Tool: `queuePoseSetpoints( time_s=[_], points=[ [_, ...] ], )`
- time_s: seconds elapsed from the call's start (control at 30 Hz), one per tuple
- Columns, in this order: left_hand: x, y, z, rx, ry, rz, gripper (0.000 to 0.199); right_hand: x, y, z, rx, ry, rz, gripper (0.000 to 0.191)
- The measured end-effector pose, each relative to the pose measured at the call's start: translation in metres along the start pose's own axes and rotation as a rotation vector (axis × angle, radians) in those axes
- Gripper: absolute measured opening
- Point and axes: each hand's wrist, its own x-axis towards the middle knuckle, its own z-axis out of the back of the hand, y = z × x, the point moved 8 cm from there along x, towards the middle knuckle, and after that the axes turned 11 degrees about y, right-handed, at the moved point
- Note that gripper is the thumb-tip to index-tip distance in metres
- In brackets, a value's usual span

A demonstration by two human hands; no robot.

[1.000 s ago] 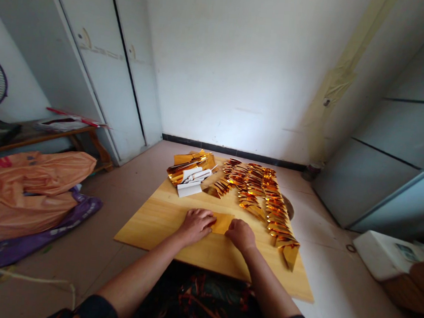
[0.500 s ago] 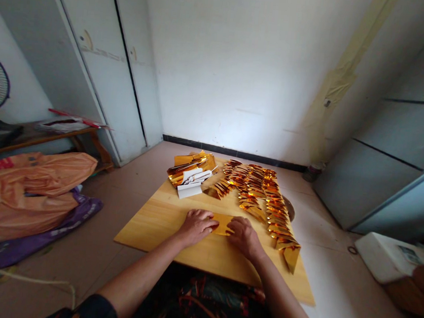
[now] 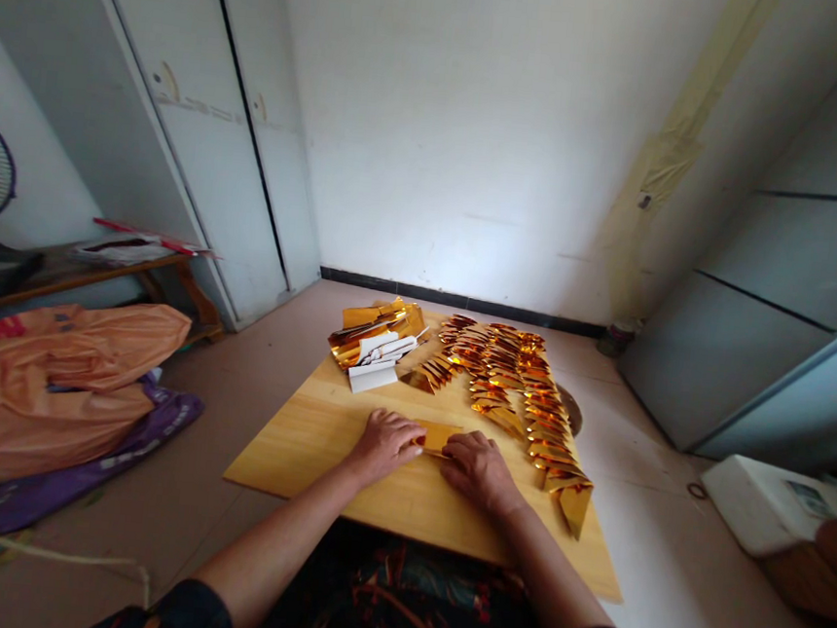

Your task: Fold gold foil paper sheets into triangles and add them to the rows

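Observation:
A gold foil sheet (image 3: 437, 437) lies between my hands near the front middle of a wooden board (image 3: 305, 441). My left hand (image 3: 386, 446) has its fingers closed on the sheet's left end. At the right end, my right hand (image 3: 477, 464) grips the sheet with bent fingers. The sheet's near edge looks lifted and curled over; its ends are hidden under my fingers. Several rows of folded gold foil pieces (image 3: 547, 428) cover the board's right side. A loose pile of gold sheets (image 3: 359, 321) with white paper pieces (image 3: 375, 377) sits at the back left.
On the floor at left are an orange bag (image 3: 53, 380) and a purple bag (image 3: 98, 462), beside a low wooden bench (image 3: 186, 289). A white foam box (image 3: 753, 505) stands at the right. Behind the board is a wall (image 3: 461, 161), with a cabinet (image 3: 206, 139) to its left.
The near edge of the gold sheet has come up and curled over. My right hand has shifted slightly left, and both hands have closed more on the sheet.

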Motion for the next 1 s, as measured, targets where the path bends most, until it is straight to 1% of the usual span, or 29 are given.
queuePoseSetpoints(
  time_s=[0.07, 0.13, 0.27, 0.37, 0.5, 0.6, 0.73, 1.0],
  points=[
    [0.001, 0.001, 0.001, -0.006, -0.017, 0.020, 0.017, 0.004, -0.006, 0.000, 0.053, -0.005, -0.035, 0.019],
    [0.005, 0.003, 0.002, -0.014, -0.039, 0.051, 0.017, 0.009, -0.015, 0.000, 0.135, -0.030, -0.100, 0.018],
    [0.014, 0.010, 0.002, -0.013, -0.094, 0.154, 0.022, 0.016, -0.035, 0.001, 0.272, -0.104, -0.306, 0.019],
    [0.021, 0.016, 0.002, -0.023, -0.121, 0.240, 0.023, 0.018, -0.041, 0.001, 0.280, -0.119, -0.446, 0.019],
    [0.027, 0.022, 0.001, -0.082, -0.156, 0.300, 0.015, 0.020, -0.043, 0.000, 0.195, -0.085, -0.583, 0.022],
    [0.031, 0.025, -0.001, -0.089, -0.160, 0.333, 0.012, 0.024, -0.041, -0.003, 0.120, -0.052, -0.612, 0.024],
    [0.035, 0.027, -0.005, -0.059, -0.127, 0.367, 0.004, 0.026, -0.037, -0.003, 0.037, -0.040, -0.621, 0.023],
    [0.041, 0.026, -0.009, 0.017, -0.069, 0.382, 0.010, 0.028, -0.035, -0.004, 0.012, -0.006, -0.627, 0.019]
  ],
)
